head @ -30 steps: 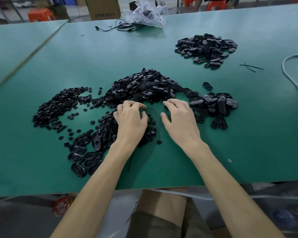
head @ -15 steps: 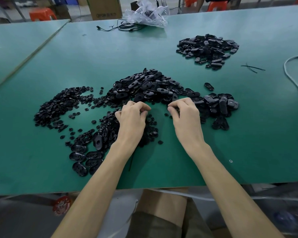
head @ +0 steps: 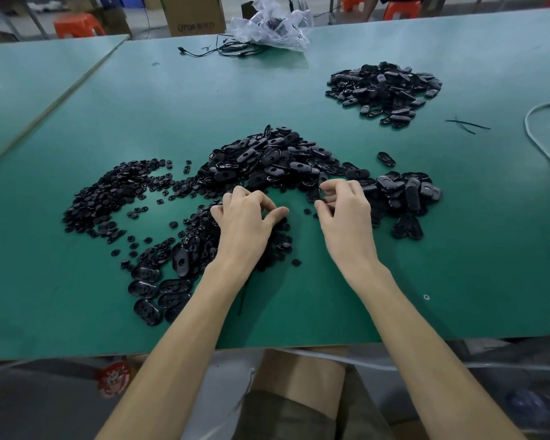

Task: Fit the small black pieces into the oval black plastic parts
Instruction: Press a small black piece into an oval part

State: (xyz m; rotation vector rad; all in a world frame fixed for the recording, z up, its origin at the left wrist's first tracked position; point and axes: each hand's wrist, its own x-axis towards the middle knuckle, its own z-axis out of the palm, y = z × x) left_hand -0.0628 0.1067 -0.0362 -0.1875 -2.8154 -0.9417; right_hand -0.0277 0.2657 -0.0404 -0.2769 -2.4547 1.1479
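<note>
Filling the view: green table (head: 172, 100), seen from its near edge.
Ctr: big heap (head: 277, 160) of black oval parts.
Far right: 2nd heap (head: 385, 90) of the same, well apart from the first.
Right of ctr: smaller bunch (head: 407, 192) of oval parts, touching the big heap's right end.
Near left: a few flat ovals (head: 153, 290) lying side by side.
Left of ctr: small pieces (head: 108, 195) in a wide scatter, running toward the near middle.
Left hand (head: 245, 227): palm down over the small pieces, fingers curled in, thumb out toward ctr; can't tell if it holds anything.
Right hand (head: 346, 217): at the big heap's near edge, fingers curled, pinching one oval part (head: 313, 195) btw fingertips & thumb.
Far edge: cardboard box (head: 194, 14), clear plastic bag (head: 267, 27), black cable (head: 223, 50) in front.
Right edge: white cord (head: 534, 138) looping on the table.
</note>
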